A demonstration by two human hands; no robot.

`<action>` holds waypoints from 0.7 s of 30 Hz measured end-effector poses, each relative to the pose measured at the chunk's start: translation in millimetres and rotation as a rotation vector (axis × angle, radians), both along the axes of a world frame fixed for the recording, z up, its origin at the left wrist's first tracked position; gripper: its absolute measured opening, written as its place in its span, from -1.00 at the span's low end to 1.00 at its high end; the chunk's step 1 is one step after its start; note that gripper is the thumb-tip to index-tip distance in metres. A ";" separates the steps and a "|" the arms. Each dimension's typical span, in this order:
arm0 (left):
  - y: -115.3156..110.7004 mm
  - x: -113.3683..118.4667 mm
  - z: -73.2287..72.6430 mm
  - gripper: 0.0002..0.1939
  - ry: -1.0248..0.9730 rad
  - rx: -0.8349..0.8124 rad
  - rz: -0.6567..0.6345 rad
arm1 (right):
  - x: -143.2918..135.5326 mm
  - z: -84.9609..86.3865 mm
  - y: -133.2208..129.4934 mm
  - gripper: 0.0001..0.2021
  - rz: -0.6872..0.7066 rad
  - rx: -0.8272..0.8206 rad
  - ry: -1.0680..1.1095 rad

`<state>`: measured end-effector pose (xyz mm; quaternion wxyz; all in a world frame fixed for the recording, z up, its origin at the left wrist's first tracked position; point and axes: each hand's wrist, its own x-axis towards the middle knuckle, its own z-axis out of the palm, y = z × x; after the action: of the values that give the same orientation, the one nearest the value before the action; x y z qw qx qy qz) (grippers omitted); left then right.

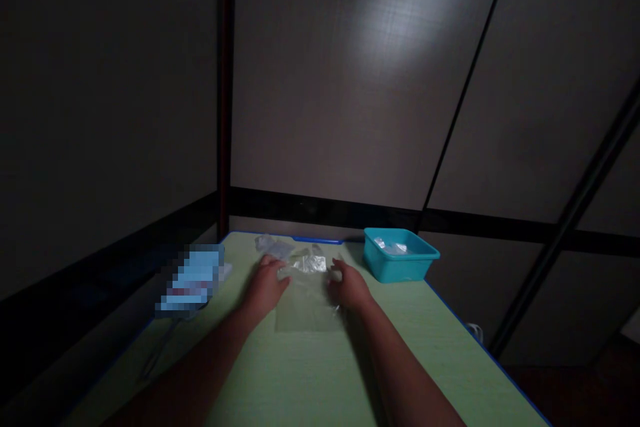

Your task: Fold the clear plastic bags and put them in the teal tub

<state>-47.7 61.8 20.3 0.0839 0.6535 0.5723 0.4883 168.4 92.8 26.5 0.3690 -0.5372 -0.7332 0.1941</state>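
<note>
A clear plastic bag (310, 307) lies over the green tabletop between my two hands. My left hand (269, 283) is closed on the bag's left side, near its far part. Opposite it, my right hand (349, 283) pinches the right side of the same bag. The plastic between them is crinkled and catches the light, while the nearer part spreads flat towards me. Just beyond my left hand sits another crumpled clear plastic piece (275, 246).
A turquoise basket (403, 270) with clear plastic inside stands at the table's back right corner. On the left edge is a blurred-out blue item (193, 280) with a cord or strap beside it. Cabinet panels (340, 93) rise behind the blue-edged table (300, 380).
</note>
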 end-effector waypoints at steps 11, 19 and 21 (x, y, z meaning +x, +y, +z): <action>-29.7 20.2 -1.5 -0.32 0.507 -0.204 -0.382 | -1.7 8.8 -9.9 -0.50 -0.149 0.164 -0.050; -46.8 27.0 -4.6 -0.18 0.512 -0.347 -0.649 | -12.8 6.4 -18.1 -0.61 0.219 0.033 -0.275; -52.0 30.9 -0.4 -0.17 0.530 -0.355 -0.707 | -10.7 7.8 -16.4 -0.67 0.194 0.039 -0.308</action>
<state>-16.9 9.8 19.9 0.2064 0.8857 0.3912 0.1411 157.7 76.4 34.3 0.2423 -0.4801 -0.8330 0.1297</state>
